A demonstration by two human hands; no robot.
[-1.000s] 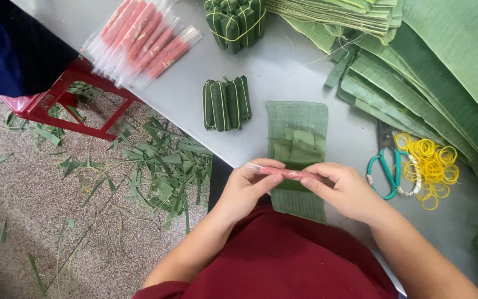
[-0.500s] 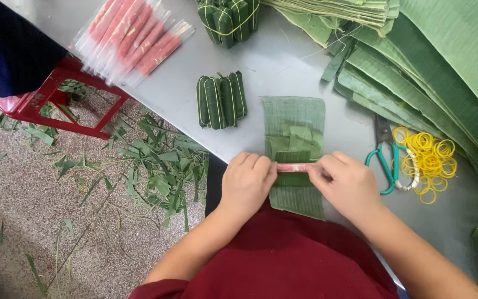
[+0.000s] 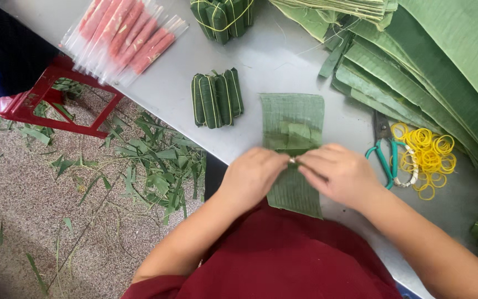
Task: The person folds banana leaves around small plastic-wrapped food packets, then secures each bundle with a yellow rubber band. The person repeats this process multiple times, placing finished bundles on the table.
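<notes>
Both hands are closed over the middle of a leaf strip (image 3: 292, 119); left hand (image 3: 252, 176) and right hand (image 3: 341, 174) meet fingertip to fingertip, pinching a small item that is mostly hidden, so what it is cannot be told. Strip lies flat at the near edge of a grey table (image 3: 167, 88), its lower end overhanging toward the red-clad lap.

Four wrapped rolls (image 3: 216, 99) are seen just left of the strip, a tied bundle (image 3: 221, 15) at the top. Pink sticks (image 3: 124, 34) in clear wrap lie at the table's far left. Stacked banana leaves (image 3: 449, 72) fill the right side; scissors (image 3: 385, 149) and yellow bands (image 3: 428, 158) sit beside the right hand. Leaf scraps (image 3: 156, 160) litter the speckled floor near a red stool (image 3: 51, 105).

Compared with a second ago, the hands are now closer together and the pink stick then held across the strip is covered.
</notes>
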